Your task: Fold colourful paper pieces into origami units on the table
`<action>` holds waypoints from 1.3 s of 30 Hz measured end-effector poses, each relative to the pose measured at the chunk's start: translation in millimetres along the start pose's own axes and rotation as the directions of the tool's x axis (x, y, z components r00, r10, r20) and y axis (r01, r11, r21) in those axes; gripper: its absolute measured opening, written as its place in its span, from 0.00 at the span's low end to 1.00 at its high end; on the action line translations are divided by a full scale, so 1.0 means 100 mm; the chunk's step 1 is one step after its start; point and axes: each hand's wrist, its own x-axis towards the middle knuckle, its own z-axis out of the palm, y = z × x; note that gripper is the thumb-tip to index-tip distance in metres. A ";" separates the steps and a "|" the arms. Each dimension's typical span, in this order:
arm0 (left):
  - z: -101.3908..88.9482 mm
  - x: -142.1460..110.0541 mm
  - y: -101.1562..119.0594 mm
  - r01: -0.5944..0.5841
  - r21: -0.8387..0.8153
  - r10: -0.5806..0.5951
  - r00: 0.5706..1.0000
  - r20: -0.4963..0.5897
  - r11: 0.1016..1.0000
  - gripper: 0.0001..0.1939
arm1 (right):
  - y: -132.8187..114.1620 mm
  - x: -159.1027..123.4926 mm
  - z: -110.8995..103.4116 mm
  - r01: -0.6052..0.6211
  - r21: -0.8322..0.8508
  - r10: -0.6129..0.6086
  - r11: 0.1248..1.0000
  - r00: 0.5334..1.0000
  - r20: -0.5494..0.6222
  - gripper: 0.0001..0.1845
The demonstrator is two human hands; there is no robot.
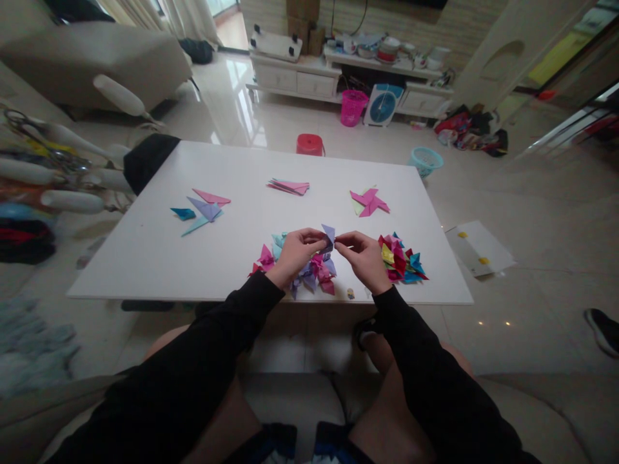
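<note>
A small lavender piece of folded origami paper (pixel 329 231) is held up between my hands, one pointed flap rising above the fingers. My left hand (pixel 300 252) is closed on it, thumb and fingers pinching its left side. At its right edge my right hand (pixel 363 255) pinches with thumb and fingertips. Below and beside my left hand lies a heap of finished paper cranes (pixel 325 285) in pink, lavender and light blue, partly hidden by the hand. Right of my right hand is a second heap of folded cranes (pixel 399 263) in red, yellow, pink and blue.
On the white table (pixel 145 258) lie loose folded papers (pixel 207 209) at left, a stack of pink folded strips (pixel 290 187) at the back, and a pink and yellow-green pile (pixel 370 202) at back right. A red stool (pixel 309 144) and blue basket (pixel 425 161) stand beyond the table.
</note>
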 end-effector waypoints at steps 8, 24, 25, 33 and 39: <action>-0.01 -0.01 0.02 -0.029 0.058 0.028 1.000 0.014 0.998 0.10 | -0.01 -0.01 0.02 0.027 -0.027 -0.026 0.999 1.000 0.016 0.09; -0.01 -0.04 0.06 -0.031 0.090 0.026 0.998 0.051 0.995 0.14 | -0.06 -0.04 0.06 0.039 -0.107 -0.040 0.993 0.999 -0.007 0.07; -0.02 -0.03 0.06 -0.038 0.128 0.031 0.998 0.057 0.991 0.14 | -0.05 -0.04 0.06 0.042 -0.106 -0.044 0.993 0.999 -0.014 0.08; -0.07 -0.01 -0.01 -0.213 0.555 0.172 0.977 0.126 0.804 0.04 | -0.04 -0.04 0.06 0.258 -0.250 -0.263 0.933 0.965 0.017 0.14; -0.07 -0.02 -0.03 -0.340 0.635 0.241 0.940 0.241 0.693 0.07 | 0.05 -0.04 0.05 0.377 -0.373 -0.343 0.847 0.926 0.158 0.09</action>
